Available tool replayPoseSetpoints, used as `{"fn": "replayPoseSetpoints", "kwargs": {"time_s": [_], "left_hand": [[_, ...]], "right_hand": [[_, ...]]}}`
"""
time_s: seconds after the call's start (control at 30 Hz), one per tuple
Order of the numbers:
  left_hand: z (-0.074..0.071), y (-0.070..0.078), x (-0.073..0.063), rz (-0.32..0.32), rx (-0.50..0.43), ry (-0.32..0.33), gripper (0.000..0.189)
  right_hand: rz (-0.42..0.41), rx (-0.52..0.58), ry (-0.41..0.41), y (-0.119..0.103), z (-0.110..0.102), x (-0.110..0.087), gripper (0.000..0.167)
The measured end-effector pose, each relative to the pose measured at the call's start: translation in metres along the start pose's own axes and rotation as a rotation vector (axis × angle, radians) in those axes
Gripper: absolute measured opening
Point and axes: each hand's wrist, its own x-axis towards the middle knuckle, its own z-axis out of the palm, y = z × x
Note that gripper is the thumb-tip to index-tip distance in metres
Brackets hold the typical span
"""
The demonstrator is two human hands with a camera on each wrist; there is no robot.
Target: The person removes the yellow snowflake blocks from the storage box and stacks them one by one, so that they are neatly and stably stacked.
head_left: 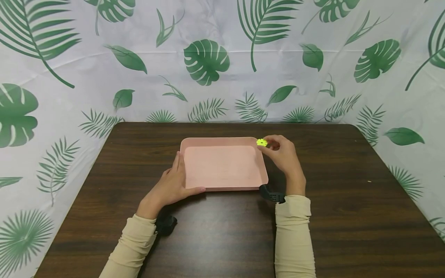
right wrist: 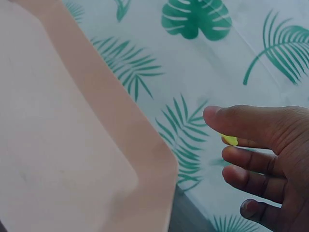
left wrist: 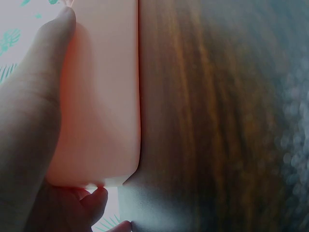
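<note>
A shallow pink tray [head_left: 224, 166] lies on the dark wooden table, its inside bare. My left hand [head_left: 170, 183] holds the tray's near left corner, thumb along the front wall and fingers against the left side. In the left wrist view the thumb [left wrist: 48, 63] lies across the tray's wall [left wrist: 104, 96]. At the far right corner of the tray, my right hand [head_left: 281, 152] pinches a small bright yellow flower-shaped piece [head_left: 262, 142] between thumb and forefinger. The right wrist view shows only a sliver of the yellow piece [right wrist: 230, 140] beneath the thumb, beside the tray's rim [right wrist: 145, 130].
A white cloth with green leaf prints [head_left: 205, 88] hangs behind and beside the table [head_left: 340, 216]. A tiny pale speck [head_left: 369, 181] lies on the tabletop to the right. Black wrist-worn devices sit below both hands, near the cream sleeves [head_left: 293, 231].
</note>
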Motion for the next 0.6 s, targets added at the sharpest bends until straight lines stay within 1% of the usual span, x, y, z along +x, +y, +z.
{"fn": "replayPoseSetpoints", "kwargs": {"time_s": [0.2, 0.43, 0.6], "left_hand": [[0.000, -0.001, 0.000, 0.003, 0.002, 0.004, 0.132], [0.000, -0.001, 0.000, 0.001, 0.006, 0.000, 0.132], [-0.001, -0.002, 0.001, 0.001, 0.007, -0.007, 0.133]], "right_hand": [[0.012, -0.023, 0.007, 0.009, -0.011, -0.002, 0.041], [0.016, -0.058, 0.036, 0.020, -0.025, -0.006, 0.043], [0.035, -0.060, 0.045, 0.026, -0.035, -0.010, 0.044]]}}
